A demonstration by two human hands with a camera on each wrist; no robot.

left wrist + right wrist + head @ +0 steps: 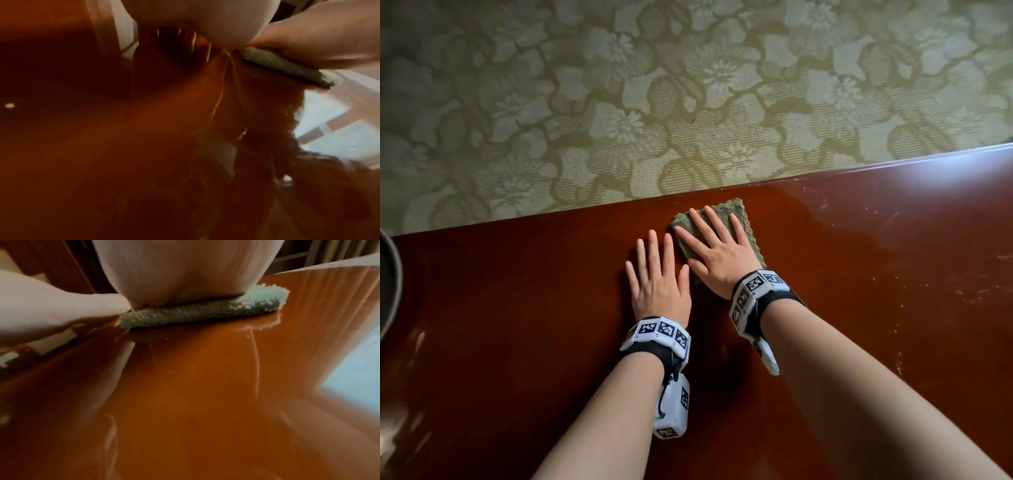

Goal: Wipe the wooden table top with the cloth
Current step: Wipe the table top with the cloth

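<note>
A person leans over a glossy, dark red-brown wooden table top (517,308), seen from above, with 2 bare forearms reaching toward its far edge. Each wrist wears a band of black-and-white markers.

The right hand (717,255) lies flat, fingers straight and spread, pressing down on a folded green cloth (732,212). The cloth sits on the table close to the far edge, roughly midway along the visible stretch of that edge, and its far corner shows beyond the fingertips. In the right wrist view the cloth (197,313) is squashed thin under the palm, its fluffy end sticking out to one side.

The left hand (659,277) rests flat on the bare wood just beside the cloth, fingers straight and slightly apart, holding nothing. It seems to be steadying the body.

Pale scratches or specks (962,291) mark the wood toward the right end. A round dark vessel (388,284) peeks in at the left end. Beyond the far edge lies a green floral carpet (688,85).

To wipe well from here, it would help to keep the whole palm weighted on the cloth so it does not bunch, and to sweep in long overlapping passes parallel to the far edge. The cloth should stay short of slipping over that edge.
</note>
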